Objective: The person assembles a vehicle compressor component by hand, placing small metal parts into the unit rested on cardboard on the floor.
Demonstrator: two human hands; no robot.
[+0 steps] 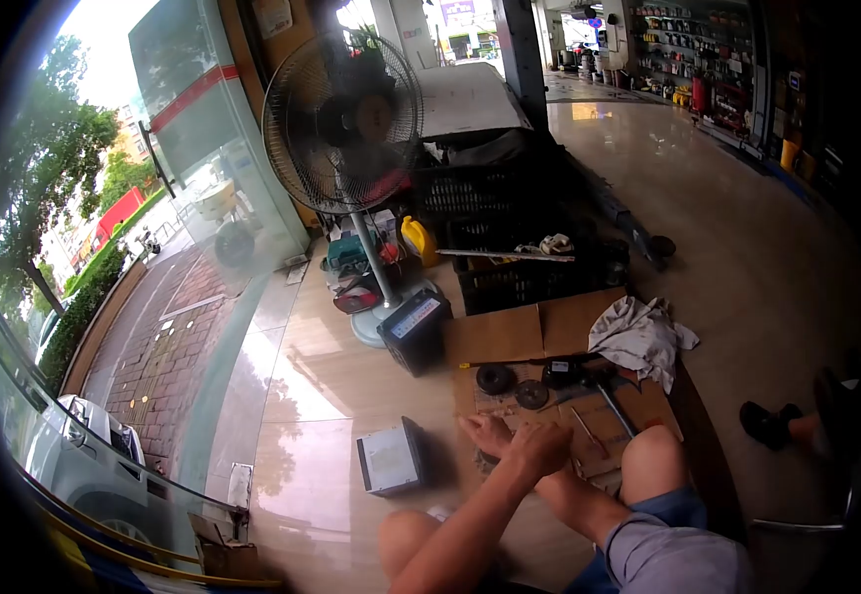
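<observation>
My forearms cross low over the cardboard sheet (495,332). My left hand (541,445) is closed in a fist; what it grips, if anything, is hidden. My right hand (487,434) reaches under the left wrist and shows to its left, fingers curled over something dark that I cannot make out. Just beyond the hands lie a black ring-shaped part (495,379) and a dark round disc (531,394). A black tool with a bulky body (561,372) rests behind them. To the right lie a thin orange-handled tool (589,428) and a metal bar (616,410).
A crumpled white rag (640,335) covers the cardboard's right corner. Two box-like batteries, a dark one (415,330) and a grey-topped one (389,460), stand left. Behind are a standing fan (343,119), a yellow jug (418,241) and black crates (510,282). Another person's shoe (769,424) is at right.
</observation>
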